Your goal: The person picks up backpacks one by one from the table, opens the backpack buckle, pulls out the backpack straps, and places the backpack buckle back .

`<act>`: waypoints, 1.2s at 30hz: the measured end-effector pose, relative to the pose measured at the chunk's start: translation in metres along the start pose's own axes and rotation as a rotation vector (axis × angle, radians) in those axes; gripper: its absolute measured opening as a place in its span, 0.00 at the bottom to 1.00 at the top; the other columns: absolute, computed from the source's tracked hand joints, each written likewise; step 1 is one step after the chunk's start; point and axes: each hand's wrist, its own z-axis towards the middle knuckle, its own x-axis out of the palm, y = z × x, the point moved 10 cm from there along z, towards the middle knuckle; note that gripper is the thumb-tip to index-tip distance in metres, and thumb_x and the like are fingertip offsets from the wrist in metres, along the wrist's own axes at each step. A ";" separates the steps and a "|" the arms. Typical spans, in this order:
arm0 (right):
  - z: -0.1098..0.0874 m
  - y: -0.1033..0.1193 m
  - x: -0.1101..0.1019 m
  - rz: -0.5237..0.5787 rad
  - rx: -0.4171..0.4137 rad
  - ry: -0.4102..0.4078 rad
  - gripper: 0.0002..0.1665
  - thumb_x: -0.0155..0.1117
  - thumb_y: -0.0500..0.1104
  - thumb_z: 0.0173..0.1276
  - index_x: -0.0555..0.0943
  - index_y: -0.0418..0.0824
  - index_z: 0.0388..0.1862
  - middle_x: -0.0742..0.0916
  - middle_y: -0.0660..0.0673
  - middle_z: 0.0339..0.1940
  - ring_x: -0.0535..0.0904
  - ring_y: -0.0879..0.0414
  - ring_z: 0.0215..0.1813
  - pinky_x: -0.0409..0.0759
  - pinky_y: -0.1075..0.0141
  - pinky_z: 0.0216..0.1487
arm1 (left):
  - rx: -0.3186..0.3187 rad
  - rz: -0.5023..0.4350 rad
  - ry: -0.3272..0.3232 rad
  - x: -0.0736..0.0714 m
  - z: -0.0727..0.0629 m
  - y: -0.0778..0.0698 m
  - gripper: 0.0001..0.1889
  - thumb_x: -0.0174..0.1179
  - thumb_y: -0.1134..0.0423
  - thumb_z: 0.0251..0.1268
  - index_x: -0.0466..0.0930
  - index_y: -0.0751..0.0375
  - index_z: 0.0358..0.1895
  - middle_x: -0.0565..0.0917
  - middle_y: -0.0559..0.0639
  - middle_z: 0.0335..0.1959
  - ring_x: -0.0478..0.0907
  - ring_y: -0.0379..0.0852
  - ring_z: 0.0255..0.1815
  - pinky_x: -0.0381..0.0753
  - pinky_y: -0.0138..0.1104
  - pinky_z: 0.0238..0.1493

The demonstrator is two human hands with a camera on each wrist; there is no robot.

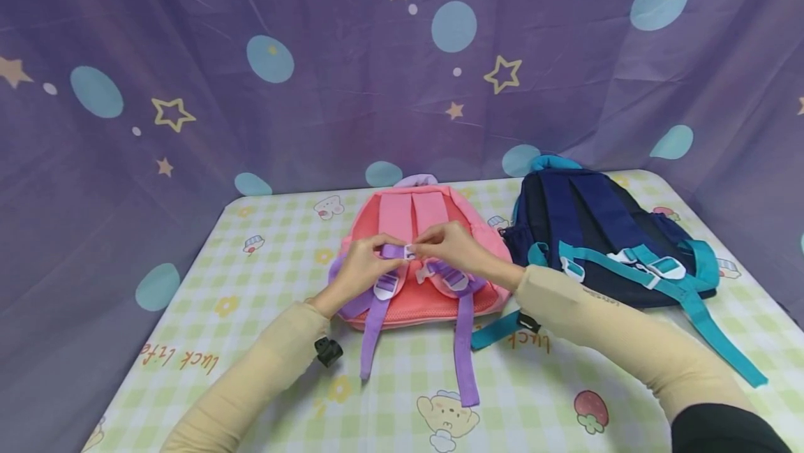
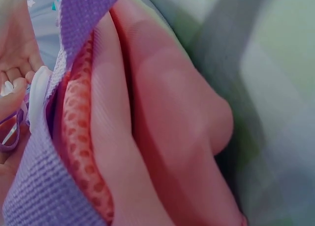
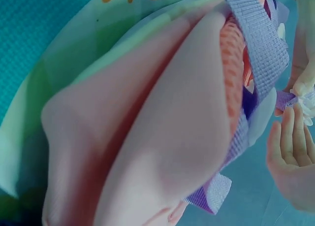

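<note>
A pink backpack lies back side up on the table, its purple straps trailing toward the near edge. Above its back panel, my left hand pinches a short purple strap beside a white plastic buckle. From the other side, my right hand pinches the buckle's end with thumb and fingertips. Another pale buckle piece hangs on the right shoulder strap, just below the right hand. In the right wrist view, the right hand's fingers extend up to the buckle, close to the left hand.
A navy backpack with teal straps lies to the right, touching or overlapping the pink one's side. One teal strap end reaches under my right forearm. A checked cloth covers the table, with a purple curtain behind.
</note>
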 end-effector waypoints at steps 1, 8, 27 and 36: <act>0.001 -0.001 0.000 0.002 0.004 -0.004 0.13 0.65 0.36 0.68 0.84 0.25 0.44 0.89 0.38 0.34 0.85 0.37 0.39 0.83 0.49 0.44 | 0.007 0.000 -0.001 0.000 0.000 0.000 0.13 0.73 0.71 0.52 0.85 0.70 0.42 0.87 0.61 0.39 0.82 0.48 0.37 0.79 0.29 0.35; 0.003 -0.008 0.002 0.064 0.079 -0.032 0.11 0.64 0.32 0.66 0.83 0.23 0.42 0.88 0.34 0.34 0.86 0.41 0.39 0.84 0.55 0.43 | 0.035 0.003 -0.012 0.001 0.000 -0.002 0.13 0.73 0.71 0.51 0.85 0.70 0.42 0.87 0.61 0.38 0.83 0.49 0.37 0.80 0.30 0.36; 0.001 -0.008 0.003 0.084 0.041 -0.035 0.09 0.62 0.30 0.67 0.82 0.22 0.41 0.88 0.34 0.32 0.85 0.36 0.40 0.84 0.61 0.37 | -0.069 -0.003 -0.016 -0.003 -0.004 0.000 0.11 0.69 0.72 0.56 0.84 0.69 0.43 0.86 0.60 0.37 0.75 0.39 0.29 0.73 0.26 0.29; 0.000 -0.006 0.003 0.029 -0.001 -0.043 0.08 0.61 0.29 0.66 0.82 0.23 0.39 0.88 0.33 0.32 0.85 0.35 0.39 0.80 0.68 0.32 | -0.133 -0.045 -0.049 -0.002 -0.006 0.003 0.06 0.65 0.75 0.59 0.83 0.72 0.39 0.85 0.60 0.37 0.79 0.46 0.33 0.77 0.28 0.34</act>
